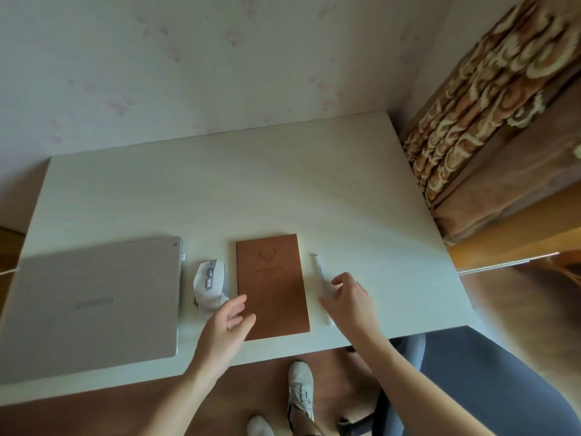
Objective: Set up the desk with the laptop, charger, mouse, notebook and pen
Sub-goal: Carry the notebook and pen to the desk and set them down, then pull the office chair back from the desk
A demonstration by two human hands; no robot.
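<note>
1. A white table (251,190) stands against a pale patterned wall, and the task's things lie in a row along its near edge.
2. At 9 o'clock from the row's middle lies a silver laptop (94,303), lid closed; a thin white cable (8,272) leaves its far left corner over the table's edge. No charger block can be made out.
3. Just beside the laptop's right edge sits a white mouse (208,284) with grey buttons.
4. At 3 o'clock from the mouse lies a brown notebook (273,286), closed, flat, with an embossed antler mark on the cover.
5. At 3 o'clock from the notebook, near but apart from it, lies a white pen (320,275), pointing roughly 12 to 6 o'clock.
6. The left hand (224,325) hovers over the notebook's near left corner, fingers (237,305) spread and loose, grasping nothing.
7. The right hand (350,298) is over the pen's near half, fingers (341,280) curled loosely; whether they touch the pen cannot be told.
8. At 6 o'clock, below the table's edge, white shoes (300,388) stand on a wooden floor (94,416).
</note>
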